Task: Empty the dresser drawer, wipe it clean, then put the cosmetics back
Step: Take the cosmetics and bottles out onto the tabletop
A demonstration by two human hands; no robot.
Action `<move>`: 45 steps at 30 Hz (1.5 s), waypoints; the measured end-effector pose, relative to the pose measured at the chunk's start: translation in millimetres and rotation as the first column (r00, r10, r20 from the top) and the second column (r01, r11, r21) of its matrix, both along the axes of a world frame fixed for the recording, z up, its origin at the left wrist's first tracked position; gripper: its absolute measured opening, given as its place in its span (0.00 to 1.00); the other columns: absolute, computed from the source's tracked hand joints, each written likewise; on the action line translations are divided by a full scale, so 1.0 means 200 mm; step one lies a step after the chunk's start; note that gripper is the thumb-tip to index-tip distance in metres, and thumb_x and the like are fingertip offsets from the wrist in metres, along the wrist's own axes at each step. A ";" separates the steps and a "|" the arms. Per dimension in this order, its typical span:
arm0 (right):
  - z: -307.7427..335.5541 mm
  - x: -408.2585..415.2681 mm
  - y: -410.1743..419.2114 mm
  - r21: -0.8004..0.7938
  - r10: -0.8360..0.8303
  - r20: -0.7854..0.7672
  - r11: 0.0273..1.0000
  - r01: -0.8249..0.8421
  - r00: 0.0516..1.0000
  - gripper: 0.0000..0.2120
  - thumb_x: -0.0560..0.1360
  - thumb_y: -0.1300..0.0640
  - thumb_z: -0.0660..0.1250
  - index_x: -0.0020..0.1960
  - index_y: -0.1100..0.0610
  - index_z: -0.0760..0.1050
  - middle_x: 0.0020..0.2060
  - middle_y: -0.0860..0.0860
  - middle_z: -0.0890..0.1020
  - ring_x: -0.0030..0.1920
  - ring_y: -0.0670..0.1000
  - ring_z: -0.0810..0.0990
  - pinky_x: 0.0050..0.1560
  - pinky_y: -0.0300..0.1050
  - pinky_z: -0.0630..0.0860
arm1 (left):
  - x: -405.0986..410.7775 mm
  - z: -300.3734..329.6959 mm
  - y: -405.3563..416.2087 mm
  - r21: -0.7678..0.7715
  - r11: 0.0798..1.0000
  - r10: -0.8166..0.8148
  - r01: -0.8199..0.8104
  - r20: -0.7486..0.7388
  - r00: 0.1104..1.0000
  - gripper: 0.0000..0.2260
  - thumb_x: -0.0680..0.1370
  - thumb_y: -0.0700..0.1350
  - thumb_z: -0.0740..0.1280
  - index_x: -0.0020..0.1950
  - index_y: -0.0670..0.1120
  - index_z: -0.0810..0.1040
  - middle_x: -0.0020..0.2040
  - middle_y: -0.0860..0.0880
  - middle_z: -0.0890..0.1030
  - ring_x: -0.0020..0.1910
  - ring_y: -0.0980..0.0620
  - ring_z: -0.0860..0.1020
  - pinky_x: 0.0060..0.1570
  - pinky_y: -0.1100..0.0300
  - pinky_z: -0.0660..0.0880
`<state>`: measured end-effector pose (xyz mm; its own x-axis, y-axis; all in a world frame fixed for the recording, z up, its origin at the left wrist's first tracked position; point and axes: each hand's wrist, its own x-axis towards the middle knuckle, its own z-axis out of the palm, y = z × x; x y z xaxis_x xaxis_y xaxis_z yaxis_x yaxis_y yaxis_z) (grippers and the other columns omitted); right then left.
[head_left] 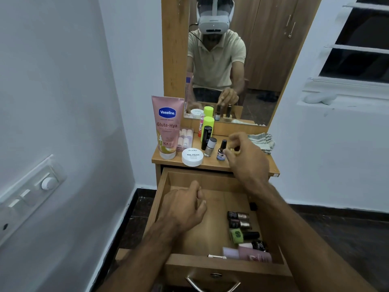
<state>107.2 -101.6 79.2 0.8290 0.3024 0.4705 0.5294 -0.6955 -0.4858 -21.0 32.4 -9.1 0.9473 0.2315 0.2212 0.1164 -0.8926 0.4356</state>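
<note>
**Emptying the drawer, one small bottle at a time**

Setting a small yellowish bottle [235, 150] down on the dresser top [271, 165], the right hand [247, 157] pinched it between thumb and curled fingers, just beside the dark-capped blue bottle [221, 150]. What sort of bottle it was could not be told; the fingers hid most of it. The wrist was bent forward and the forearm reached over the back of the open drawer [168, 209].

The left hand [185, 204] hovered above the bare drawer floor with fingers loosely curled, gripping nothing.

Several nail polish bottles [240, 224] lay on their sides along the drawer's right wall, touching one another, with a pink tube [250, 255] at the front. These looked light, hard and glassy, so likely slippery and breakable if dropped; being round, they would probably roll. Taking each across the body rather than by the narrow cap seemed the safer hold. A striped cloth [262, 142] lay at the top's right rear.
</note>
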 end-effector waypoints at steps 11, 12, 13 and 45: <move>-0.40 -0.10 -0.19 -0.639 -0.098 -0.498 0.714 -0.288 0.862 0.10 0.78 0.57 0.67 0.58 0.52 0.80 0.54 0.51 0.82 0.52 0.52 0.81 0.57 0.53 0.80 | 0.01 -0.02 0.01 -0.005 0.999 -0.050 0.050 -0.032 0.998 0.05 0.78 0.51 0.64 0.52 0.56 0.70 0.37 0.57 0.79 0.39 0.56 0.78 0.44 0.56 0.77; -0.42 -0.09 -0.19 -0.617 -0.080 -0.504 0.730 -0.294 0.860 0.11 0.78 0.57 0.67 0.60 0.51 0.80 0.56 0.51 0.82 0.53 0.52 0.81 0.57 0.53 0.80 | 0.01 -0.02 0.01 -0.007 0.999 -0.050 0.050 -0.034 0.998 0.05 0.78 0.51 0.64 0.52 0.56 0.70 0.37 0.57 0.79 0.39 0.56 0.78 0.44 0.57 0.77; -0.43 -0.08 -0.20 -0.588 -0.061 -0.518 0.750 -0.303 0.853 0.13 0.78 0.57 0.67 0.62 0.50 0.80 0.58 0.50 0.82 0.56 0.52 0.81 0.59 0.53 0.80 | 0.01 -0.03 0.01 -0.005 0.999 -0.050 0.050 -0.036 0.998 0.05 0.78 0.51 0.64 0.53 0.57 0.70 0.38 0.57 0.79 0.40 0.56 0.78 0.44 0.57 0.77; -0.23 -0.13 -0.03 0.516 0.373 -0.260 0.833 -0.199 0.890 0.18 0.74 0.56 0.77 0.60 0.45 0.77 0.46 0.40 0.83 0.48 0.37 0.82 0.46 0.30 0.79 | 0.00 0.01 0.00 0.035 0.999 -0.025 0.027 -0.053 0.998 0.27 0.77 0.69 0.61 0.72 0.56 0.72 0.56 0.58 0.83 0.53 0.59 0.80 0.54 0.59 0.76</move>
<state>81.6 -108.3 34.0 0.8707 0.3698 0.3243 0.4108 -0.1841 -0.8929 -20.6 32.9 -8.1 0.9636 0.1990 0.1786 0.1145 -0.9107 0.3969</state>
